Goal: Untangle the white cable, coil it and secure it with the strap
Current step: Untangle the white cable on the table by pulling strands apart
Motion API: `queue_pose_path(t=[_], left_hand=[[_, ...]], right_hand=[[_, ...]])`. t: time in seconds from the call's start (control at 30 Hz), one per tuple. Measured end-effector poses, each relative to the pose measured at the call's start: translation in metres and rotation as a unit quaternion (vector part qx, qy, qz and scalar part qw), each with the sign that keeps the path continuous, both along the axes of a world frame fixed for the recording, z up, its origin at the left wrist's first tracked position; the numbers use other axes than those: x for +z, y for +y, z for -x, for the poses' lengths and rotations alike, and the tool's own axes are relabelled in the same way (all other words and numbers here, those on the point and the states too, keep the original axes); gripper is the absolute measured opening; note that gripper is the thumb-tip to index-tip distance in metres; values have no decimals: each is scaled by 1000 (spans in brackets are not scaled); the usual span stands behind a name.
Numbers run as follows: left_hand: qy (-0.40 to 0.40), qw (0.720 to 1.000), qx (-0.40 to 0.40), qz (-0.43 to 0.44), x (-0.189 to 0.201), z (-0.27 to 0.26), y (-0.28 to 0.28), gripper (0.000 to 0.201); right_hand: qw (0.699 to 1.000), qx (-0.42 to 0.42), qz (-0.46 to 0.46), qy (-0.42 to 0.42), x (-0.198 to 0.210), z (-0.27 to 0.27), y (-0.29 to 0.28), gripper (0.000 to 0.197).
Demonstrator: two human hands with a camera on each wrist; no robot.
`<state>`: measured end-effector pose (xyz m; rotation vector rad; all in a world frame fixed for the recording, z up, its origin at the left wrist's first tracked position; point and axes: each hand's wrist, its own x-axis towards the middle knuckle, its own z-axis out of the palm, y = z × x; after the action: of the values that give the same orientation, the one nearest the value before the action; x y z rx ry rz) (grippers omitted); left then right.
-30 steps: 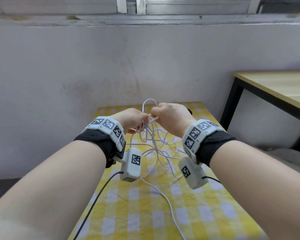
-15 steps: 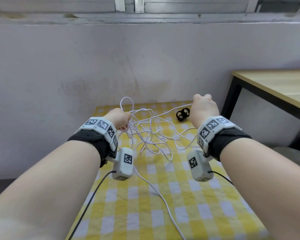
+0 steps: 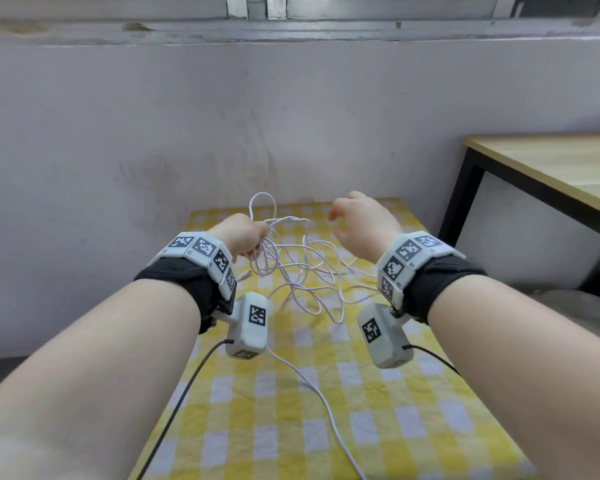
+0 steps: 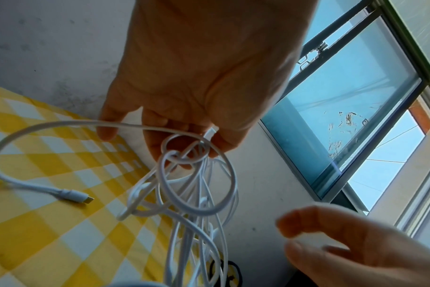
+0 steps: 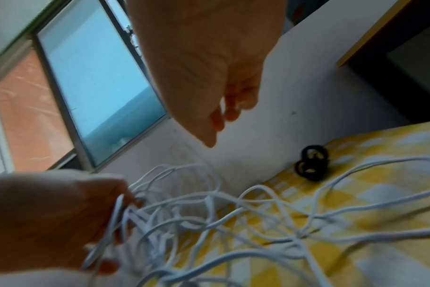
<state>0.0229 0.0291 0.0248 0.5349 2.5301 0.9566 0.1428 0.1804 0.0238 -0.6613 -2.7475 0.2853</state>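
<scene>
The white cable [image 3: 291, 265] hangs as a loose tangle above the yellow checked tablecloth [image 3: 395, 427]. My left hand [image 3: 246, 233] grips several of its loops, and the left wrist view shows a knot [image 4: 182, 153] at the fingertips. The cable's plug end [image 4: 76, 197] lies on the cloth. My right hand [image 3: 357, 220] hovers to the right of the tangle with fingers loosely curled, holding nothing. The black strap [image 5: 312, 165] lies curled at the far edge of the table near the wall. In the head view my right hand hides it.
A wooden desk with a black frame [image 3: 551, 168] stands to the right. A wall and window close off the far side. One strand of cable [image 3: 326, 410] trails toward the near table edge. Black leads hang from both wrist cameras.
My right hand, which had pulled a strand out to the right, has let it go and come back toward the tangle. The left hand keeps its grip and has risen slightly.
</scene>
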Motion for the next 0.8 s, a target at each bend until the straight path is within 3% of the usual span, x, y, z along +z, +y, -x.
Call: queue_pose_path(t=[0.17, 0.37, 0.63, 0.8], left_hand=[[-31, 998, -39, -35, 3, -10, 7, 17], [-47, 996, -64, -34, 6, -15, 8, 17], [14, 999, -25, 30, 7, -2, -4, 24], [24, 999, 20, 11, -6, 16, -11, 18]], right_hand=[[991, 127, 31, -28, -1, 11, -27, 22], [990, 123, 29, -57, 1, 9, -27, 14], [995, -89, 48, 17, 10, -4, 1, 28], [978, -205, 31, -14, 18, -16, 24, 29]])
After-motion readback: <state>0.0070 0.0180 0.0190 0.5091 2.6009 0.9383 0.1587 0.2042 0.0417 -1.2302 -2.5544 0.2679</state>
